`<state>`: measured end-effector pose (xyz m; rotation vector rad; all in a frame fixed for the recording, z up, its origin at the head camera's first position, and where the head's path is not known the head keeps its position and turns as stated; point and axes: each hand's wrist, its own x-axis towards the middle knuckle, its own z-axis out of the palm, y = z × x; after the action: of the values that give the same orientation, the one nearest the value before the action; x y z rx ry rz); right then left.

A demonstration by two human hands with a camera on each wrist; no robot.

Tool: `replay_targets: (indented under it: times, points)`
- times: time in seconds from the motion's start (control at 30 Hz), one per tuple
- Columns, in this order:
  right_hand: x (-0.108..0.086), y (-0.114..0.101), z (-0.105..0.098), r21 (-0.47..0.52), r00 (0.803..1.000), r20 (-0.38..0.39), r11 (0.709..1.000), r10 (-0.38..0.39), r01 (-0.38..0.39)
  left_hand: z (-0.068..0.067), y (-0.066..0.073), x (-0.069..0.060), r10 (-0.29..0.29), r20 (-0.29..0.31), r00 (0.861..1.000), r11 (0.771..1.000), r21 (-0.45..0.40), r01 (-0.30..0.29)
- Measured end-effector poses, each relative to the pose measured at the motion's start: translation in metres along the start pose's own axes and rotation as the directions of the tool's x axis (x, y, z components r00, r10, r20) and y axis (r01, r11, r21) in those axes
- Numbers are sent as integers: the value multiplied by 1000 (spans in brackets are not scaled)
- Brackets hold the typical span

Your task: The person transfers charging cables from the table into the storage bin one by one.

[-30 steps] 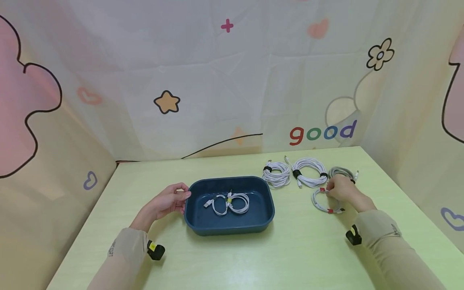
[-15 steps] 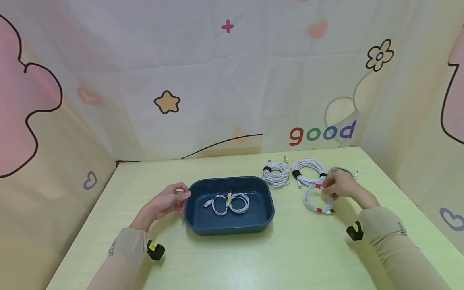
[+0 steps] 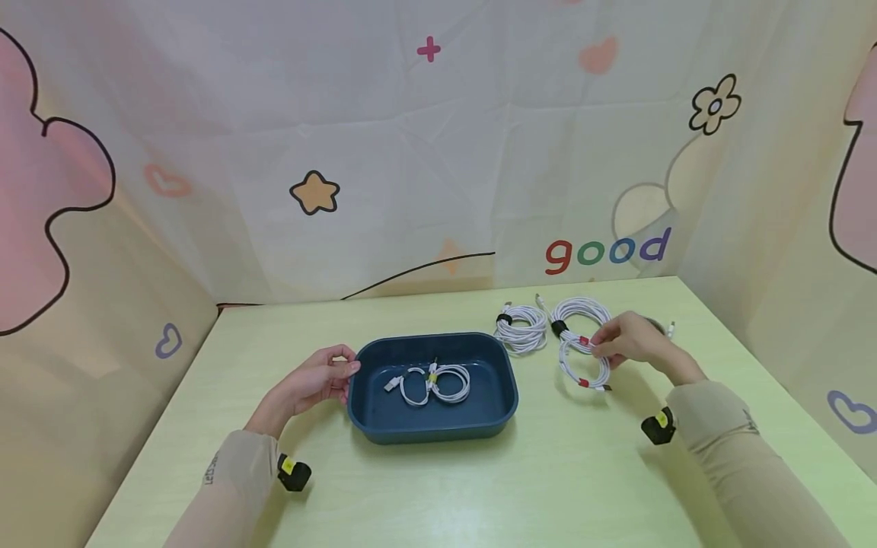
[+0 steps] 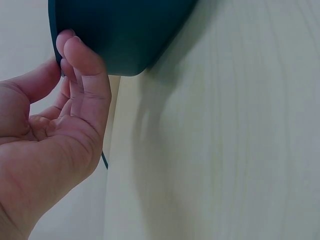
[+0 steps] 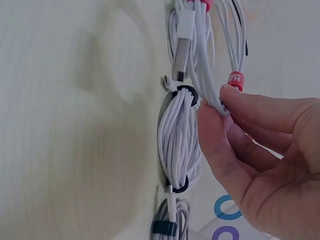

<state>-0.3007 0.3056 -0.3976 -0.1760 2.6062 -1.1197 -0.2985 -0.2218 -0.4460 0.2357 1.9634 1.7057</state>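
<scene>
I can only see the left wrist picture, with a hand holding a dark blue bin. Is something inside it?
Observer: Yes, a white cable with a yellow tie lies in the bin.
Operator: What's the other hand doing?
Observer: The right hand pinches a coiled cable with red ties.
Operator: Any more cables?
Observer: Yes, a black-tied coil lies on the table, near the bin's far right corner.

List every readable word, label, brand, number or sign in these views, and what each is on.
"good": backdrop, in multicoloured letters.
"+": backdrop, in pink.
"Lets…": left sleeve; the rest is too small to read.
Right sleeve, yellow wrist labels: any print too small to read.
Red strap on the cable in the right hand: white letters, too blurred.
</scene>
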Motion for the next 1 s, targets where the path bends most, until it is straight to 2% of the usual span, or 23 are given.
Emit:
replay_targets:
  times: [0.53,1.0]
  points:
    - [10,-30,4,19,999,40,999,-30,30,0,0,0,7,9,1000,1000,-5,-7]
    - [22,-57,15,-29,998,38,998,-53,54,0,-1,-1,10,21,1000,1000,-21,-10]
